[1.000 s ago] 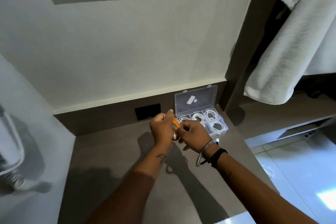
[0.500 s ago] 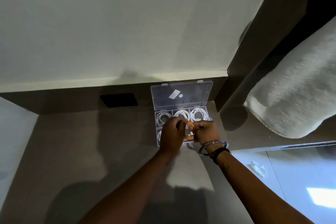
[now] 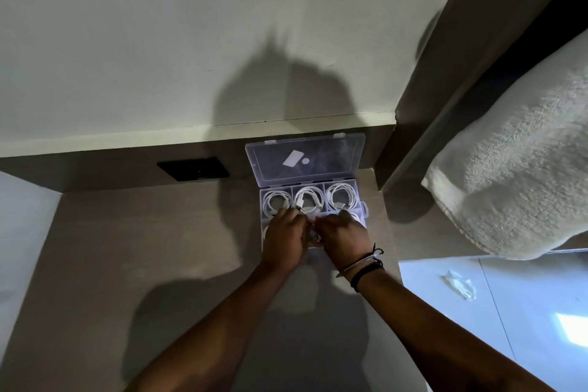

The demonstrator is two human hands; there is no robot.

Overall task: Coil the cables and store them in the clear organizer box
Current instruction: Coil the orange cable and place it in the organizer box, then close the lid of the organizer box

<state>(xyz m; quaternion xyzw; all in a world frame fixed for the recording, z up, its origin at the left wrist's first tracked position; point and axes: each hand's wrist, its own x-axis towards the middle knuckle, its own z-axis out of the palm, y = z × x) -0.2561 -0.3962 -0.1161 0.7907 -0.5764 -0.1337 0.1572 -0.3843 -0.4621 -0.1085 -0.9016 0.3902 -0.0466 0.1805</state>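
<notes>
The clear organizer box (image 3: 362, 212) stands on the counter against the back wall, its lid (image 3: 331, 162) propped open. Three back compartments each hold a coiled white cable (image 3: 342, 196). Both hands are pressed together over the box's front row, fingers curled downward. My left hand (image 3: 284, 237) covers the front left and middle compartments; my right hand (image 3: 343, 235), with bracelets on its wrist, covers the front right. The orange cable they hold is hidden beneath the fingers; only a pale bit shows between the hands.
A black wall socket (image 3: 194, 169) sits left of the box. The grey counter (image 3: 127, 264) stretches left and toward me. A white towel (image 3: 515, 175) hangs at right behind a dark wooden post (image 3: 423, 105). Pale floor (image 3: 525, 328) with a crumpled scrap (image 3: 458, 283) lies below right.
Both hands carried the orange coil from above the counter forward and down into the box's front row. The view has moved closer and the coil is now hidden under the fingers.
</notes>
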